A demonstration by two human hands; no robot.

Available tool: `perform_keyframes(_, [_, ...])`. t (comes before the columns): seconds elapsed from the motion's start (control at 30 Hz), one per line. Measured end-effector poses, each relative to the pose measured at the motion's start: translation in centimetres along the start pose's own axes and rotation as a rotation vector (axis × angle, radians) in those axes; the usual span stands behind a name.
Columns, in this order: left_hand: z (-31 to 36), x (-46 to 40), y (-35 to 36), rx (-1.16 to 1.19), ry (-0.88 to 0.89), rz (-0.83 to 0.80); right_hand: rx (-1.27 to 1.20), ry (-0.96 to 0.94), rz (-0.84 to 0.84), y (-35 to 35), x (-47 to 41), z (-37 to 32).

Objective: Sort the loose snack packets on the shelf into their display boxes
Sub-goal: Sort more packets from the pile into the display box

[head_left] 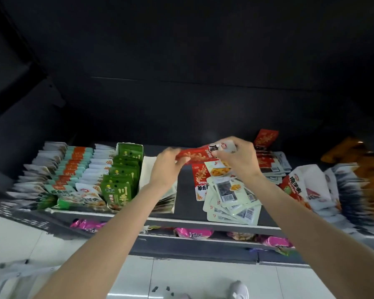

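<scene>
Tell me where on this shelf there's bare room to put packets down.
One bare strip of dark shelf runs between the white box and the loose pile, under the red packet held in both hands, left and right. The green packets leftward and white packets rightward are crowded.

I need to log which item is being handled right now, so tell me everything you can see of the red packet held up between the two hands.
The red packet is a glossy, soft-looking plastic pouch, red with pale snack pictures and a white end bearing dark print. It is held roughly level above the shelf, over the loose pile. The left hand pinches its red end; the right hand grips its white end. It touches nothing else.
</scene>
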State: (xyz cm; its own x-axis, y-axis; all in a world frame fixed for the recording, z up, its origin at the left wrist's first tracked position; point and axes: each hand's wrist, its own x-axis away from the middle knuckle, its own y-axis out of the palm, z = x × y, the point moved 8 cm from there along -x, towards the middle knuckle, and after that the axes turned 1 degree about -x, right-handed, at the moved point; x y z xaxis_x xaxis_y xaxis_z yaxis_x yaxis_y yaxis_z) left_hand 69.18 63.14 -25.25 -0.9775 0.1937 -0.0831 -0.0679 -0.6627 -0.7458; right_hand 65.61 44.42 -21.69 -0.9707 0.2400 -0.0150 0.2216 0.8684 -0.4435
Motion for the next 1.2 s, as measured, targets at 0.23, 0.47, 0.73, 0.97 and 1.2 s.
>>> perform_keyframes(0.23, [9.2, -1.8, 9.3, 0.062, 0.121, -0.278, 0.59, -0.108, 0.007, -9.0, 0.4, 1.9])
perform_keyframes(0.47, [18.7, -2.7, 19.9, 0.103, 0.185, -0.483, 1.134, 0.034, 0.053, -19.1, 2.5, 5.9])
perform_keyframes(0.73, [21.3, -2.4, 28.1, 0.111, 0.004, -0.704, 1.036, 0.141, 0.066, -23.7, 2.0, 14.9])
perform_keyframes(0.97, [20.8, -2.0, 30.1, 0.233, -0.084, -0.708, 0.88, 0.243, -0.521, -21.2, 3.0, 19.6])
perform_keyframes(1.2, [16.4, -2.1, 24.8, 0.215, -0.098, -0.444, 0.749, 0.06, -0.292, -16.8, 0.0, 17.0])
